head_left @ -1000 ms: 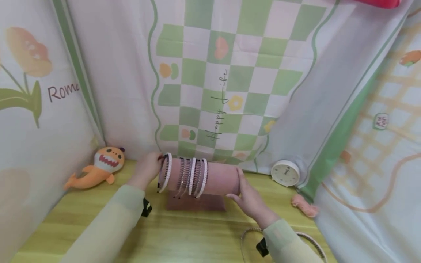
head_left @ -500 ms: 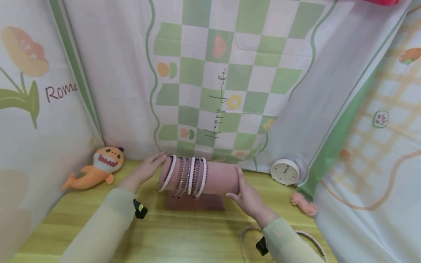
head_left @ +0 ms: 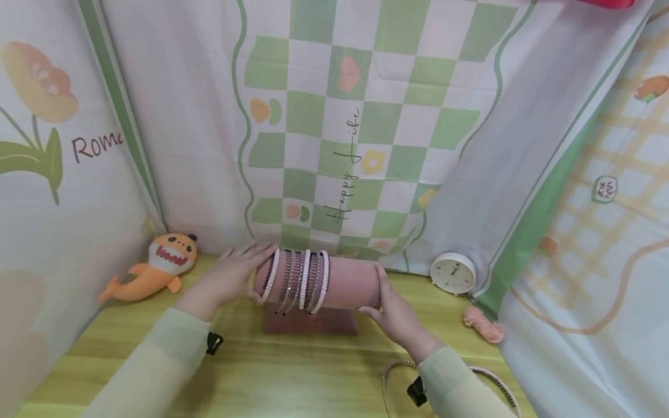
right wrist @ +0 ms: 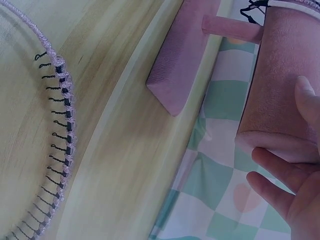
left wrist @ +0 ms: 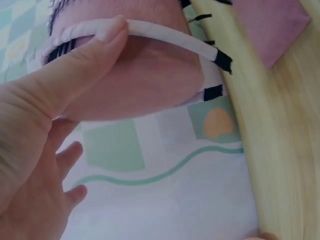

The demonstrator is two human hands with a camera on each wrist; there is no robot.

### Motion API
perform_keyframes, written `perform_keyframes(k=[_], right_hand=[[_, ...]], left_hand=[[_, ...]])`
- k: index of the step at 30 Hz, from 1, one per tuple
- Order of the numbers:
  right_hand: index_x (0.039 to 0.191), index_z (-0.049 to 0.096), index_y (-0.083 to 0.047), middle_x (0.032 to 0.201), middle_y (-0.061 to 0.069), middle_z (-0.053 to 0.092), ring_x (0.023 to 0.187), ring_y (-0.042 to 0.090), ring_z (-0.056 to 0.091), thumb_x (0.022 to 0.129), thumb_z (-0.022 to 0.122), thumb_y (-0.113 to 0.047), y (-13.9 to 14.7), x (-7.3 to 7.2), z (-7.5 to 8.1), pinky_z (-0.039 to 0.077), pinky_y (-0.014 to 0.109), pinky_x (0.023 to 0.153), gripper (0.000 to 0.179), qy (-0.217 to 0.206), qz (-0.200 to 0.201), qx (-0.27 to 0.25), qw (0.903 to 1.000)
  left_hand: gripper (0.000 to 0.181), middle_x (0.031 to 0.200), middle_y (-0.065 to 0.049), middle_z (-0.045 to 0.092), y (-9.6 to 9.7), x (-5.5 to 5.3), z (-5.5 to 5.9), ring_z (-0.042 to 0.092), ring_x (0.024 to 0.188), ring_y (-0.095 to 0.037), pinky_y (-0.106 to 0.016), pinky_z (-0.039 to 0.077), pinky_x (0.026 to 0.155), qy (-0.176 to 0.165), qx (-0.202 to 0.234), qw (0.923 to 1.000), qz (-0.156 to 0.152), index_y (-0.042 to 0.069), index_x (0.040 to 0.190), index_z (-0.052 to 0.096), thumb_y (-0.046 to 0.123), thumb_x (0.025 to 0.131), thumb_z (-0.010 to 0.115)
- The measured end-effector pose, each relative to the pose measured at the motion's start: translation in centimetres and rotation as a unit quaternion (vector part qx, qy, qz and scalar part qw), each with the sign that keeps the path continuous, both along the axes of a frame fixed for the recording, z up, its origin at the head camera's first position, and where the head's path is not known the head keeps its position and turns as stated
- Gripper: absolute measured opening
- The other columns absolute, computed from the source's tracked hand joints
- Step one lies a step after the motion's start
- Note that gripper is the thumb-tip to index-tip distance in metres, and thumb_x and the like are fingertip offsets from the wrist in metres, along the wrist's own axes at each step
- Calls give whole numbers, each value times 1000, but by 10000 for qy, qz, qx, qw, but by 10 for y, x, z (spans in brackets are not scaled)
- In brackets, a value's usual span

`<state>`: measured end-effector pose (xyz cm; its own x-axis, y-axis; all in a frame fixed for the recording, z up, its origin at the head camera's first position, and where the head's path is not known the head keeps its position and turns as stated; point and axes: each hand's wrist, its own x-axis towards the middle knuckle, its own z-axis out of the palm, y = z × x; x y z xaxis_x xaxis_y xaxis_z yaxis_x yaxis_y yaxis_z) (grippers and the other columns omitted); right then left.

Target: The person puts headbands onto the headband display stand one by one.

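A pink headband stand [head_left: 354, 283] lies sideways like a padded roll on a flat pink base [head_left: 313, 324]. Several headbands [head_left: 305, 281], white ones and toothed beaded ones, straddle its left half. At the left end, my left hand [head_left: 230, 281] spreads over the roll, and its thumb presses the outermost white headband [left wrist: 165, 32], whose black-tipped ends stick out past the roll. The other left fingers are loose or partly hidden behind the roll. My right hand [head_left: 398, 320] holds the roll's right end, thumb in front; some of its fingers show below the end in the right wrist view.
On the wooden table [head_left: 292, 383], a loose braided headband with black teeth [right wrist: 66, 125] lies by the right forearm. An orange shark plush [head_left: 157, 270] sits at the left, a white clock [head_left: 453, 273] and a pink fluffy thing [head_left: 483, 325] at the right. Patterned curtains stand behind.
My left hand let go of the outermost white headband, drew back left, then came onto the roll's left end and that headband again. The headband tilted slightly rightward. My right hand stayed put.
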<state>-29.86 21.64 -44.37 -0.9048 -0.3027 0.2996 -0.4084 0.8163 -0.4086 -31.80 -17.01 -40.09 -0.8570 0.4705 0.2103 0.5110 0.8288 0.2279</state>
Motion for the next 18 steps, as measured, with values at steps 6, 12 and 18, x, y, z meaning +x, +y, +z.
perform_keyframes(k=[6, 12, 18], right_hand=[[159, -7, -22, 153, 27, 32, 119, 44, 53, 89, 75, -34, 1, 1, 1, 45, 53, 98, 109, -55, -25, 32, 10000], [159, -7, -23, 153, 27, 32, 119, 44, 54, 89, 75, -35, 0, 1, 1, 45, 53, 98, 108, -74, -80, 55, 9999], [158, -11, -22, 153, 28, 30, 114, 44, 57, 89, 74, -34, 2, 2, 7, 48, 52, 95, 110, -156, 51, 82, 9998]], left_hand=[[124, 160, -11, 24, 11, 1, -7, 15, 146, -39, -63, 9, 114, 567, -168, 9982, 57, 20, 159, 22, 56, 60, 88], [129, 158, -22, 22, 19, 7, -11, 18, 144, -44, -65, 8, 112, 667, 32, 9972, 322, 20, 159, 20, 56, 56, 88], [122, 149, -26, 39, 12, 18, -14, 44, 129, -45, -65, 25, 109, 502, 503, 9950, 701, 12, 159, 16, 48, 66, 87]])
